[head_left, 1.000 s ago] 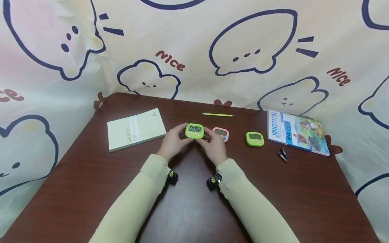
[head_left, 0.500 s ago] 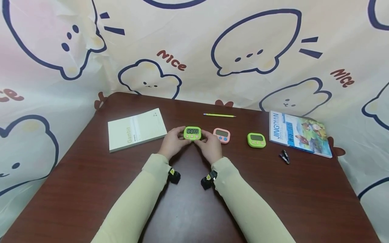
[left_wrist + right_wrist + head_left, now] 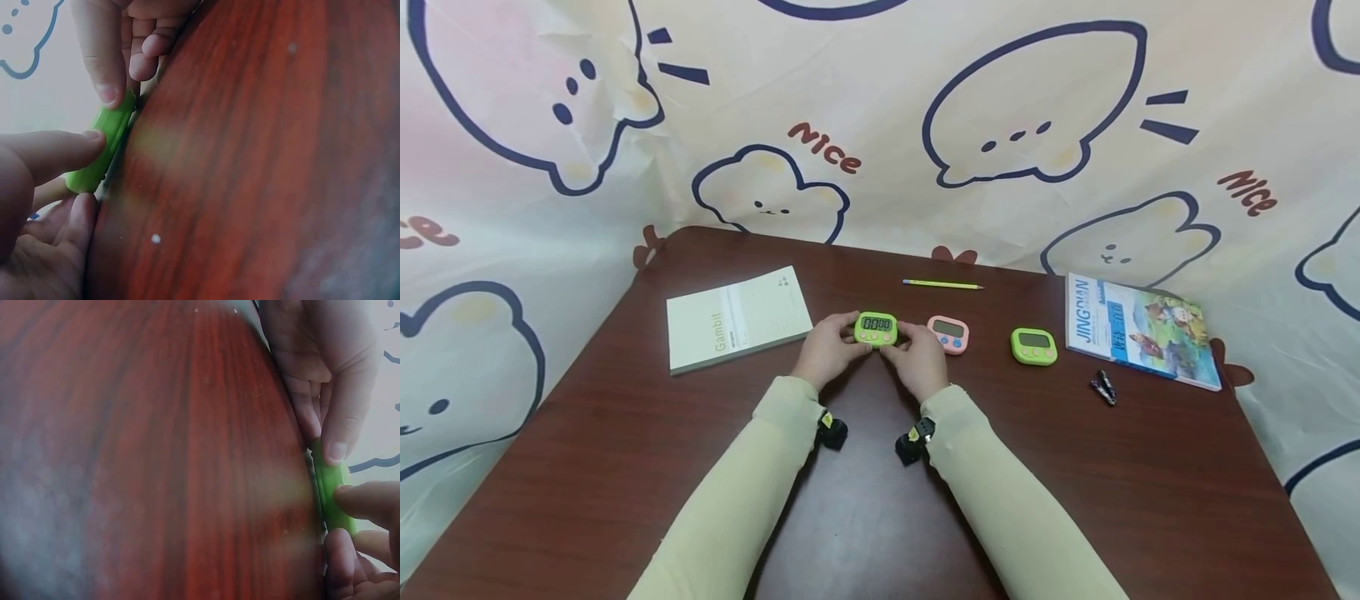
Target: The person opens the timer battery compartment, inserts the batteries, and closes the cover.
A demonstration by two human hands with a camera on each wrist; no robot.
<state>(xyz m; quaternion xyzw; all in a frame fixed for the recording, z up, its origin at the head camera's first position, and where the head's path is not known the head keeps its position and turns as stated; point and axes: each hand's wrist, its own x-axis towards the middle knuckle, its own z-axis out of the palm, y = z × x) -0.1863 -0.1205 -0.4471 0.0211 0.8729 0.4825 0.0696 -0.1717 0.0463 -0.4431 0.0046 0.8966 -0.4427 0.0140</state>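
Head view showed me the lit green timer (image 3: 876, 328) sitting between both hands, just left of the pink timer (image 3: 948, 334), which I took as my landmark. My left hand (image 3: 829, 352) held the lit timer's left end and my right hand (image 3: 916, 360) held its right end, so its long axis ran left to right, in line with the pink timer and with the second green timer (image 3: 1033, 346) farther right of it. Neither hand was nearer than the other; the lit timer lay straight ahead of the fingers of both.

From the left wrist camera, the timer (image 3: 103, 145) appeared edge-on with a thumb and fingers (image 3: 100, 53) pinched onto its rim, low against the desk (image 3: 262, 162); whether its underside touched the wood I could not tell. My right wrist camera gave the same picture mirrored: the green edge (image 3: 331, 490) clamped by curled fingers (image 3: 340, 419) from both sides.

Left of the pink timer, past the hands, lay a pale notebook (image 3: 737, 318); behind it, a yellow pencil (image 3: 942, 285).
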